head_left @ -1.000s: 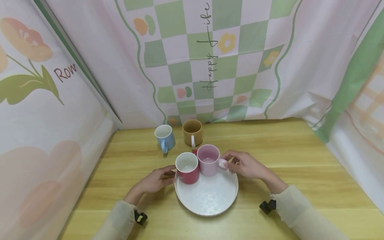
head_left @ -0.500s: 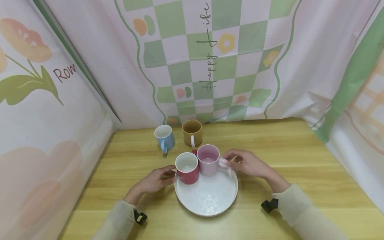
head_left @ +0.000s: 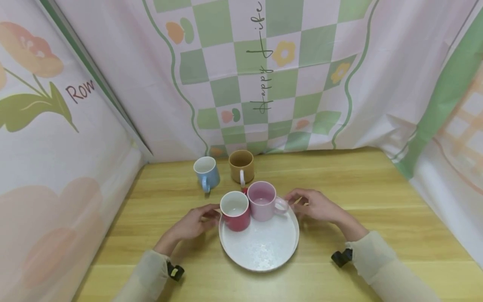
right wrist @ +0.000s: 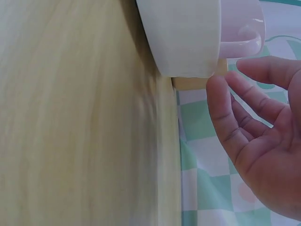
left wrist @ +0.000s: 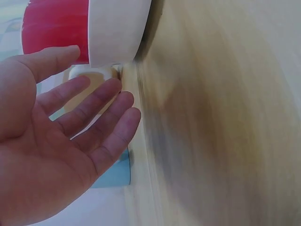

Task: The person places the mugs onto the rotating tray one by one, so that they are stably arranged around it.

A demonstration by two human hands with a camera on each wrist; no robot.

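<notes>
On a round white tray (head_left: 260,251) stand a red mug (head_left: 237,220) with a white inside and a pink mug (head_left: 262,207), side by side at its far left part. My left hand (head_left: 192,224) is beside the red mug at the tray's left rim. In the left wrist view its fingers (left wrist: 101,101) are loosely spread, holding nothing. At the tray's right rim is my right hand (head_left: 315,205), just off the pink mug's handle (head_left: 281,205). The right wrist view shows its relaxed fingertips (right wrist: 217,87) right by the tray's rim, with nothing held.
Behind the tray on the wooden table (head_left: 358,176) stand a light blue mug (head_left: 208,174) and a brown mug (head_left: 242,167) with a white handle facing the tray. A patterned curtain (head_left: 249,92) hangs along the back edge, and cloth walls enclose both sides.
My right hand has released the pink mug's handle and drawn slightly to the right. The mugs and tray keep their places, and the left hand has hardly moved.
</notes>
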